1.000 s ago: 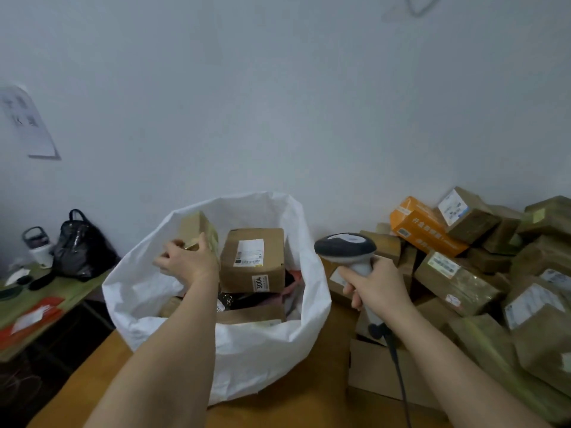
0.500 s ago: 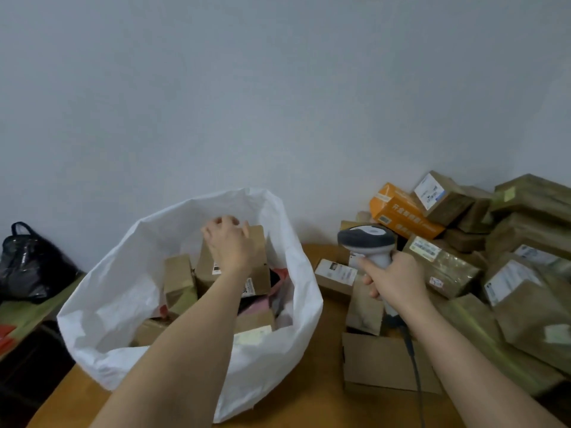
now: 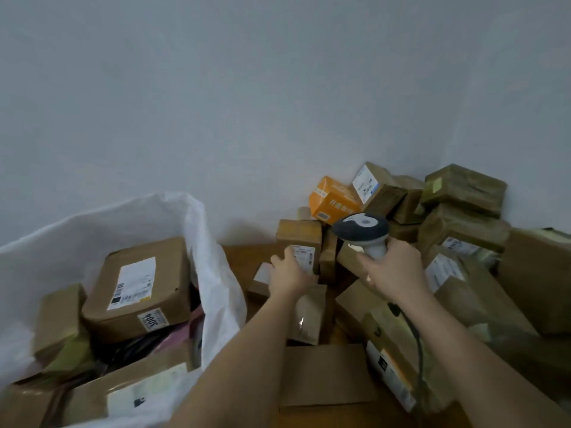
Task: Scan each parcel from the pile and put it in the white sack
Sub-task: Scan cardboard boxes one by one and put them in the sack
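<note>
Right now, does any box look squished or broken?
Yes. The big brown box lying in the white sack has a crumpled, dented corner at its lower right, with a small dark tear. The parcels in the pile lie tumbled at angles, but none looks torn.

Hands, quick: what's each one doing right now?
Left hand: open, fingers reaching onto a small brown parcel in the pile.
Right hand: closed around the scanner.
</note>
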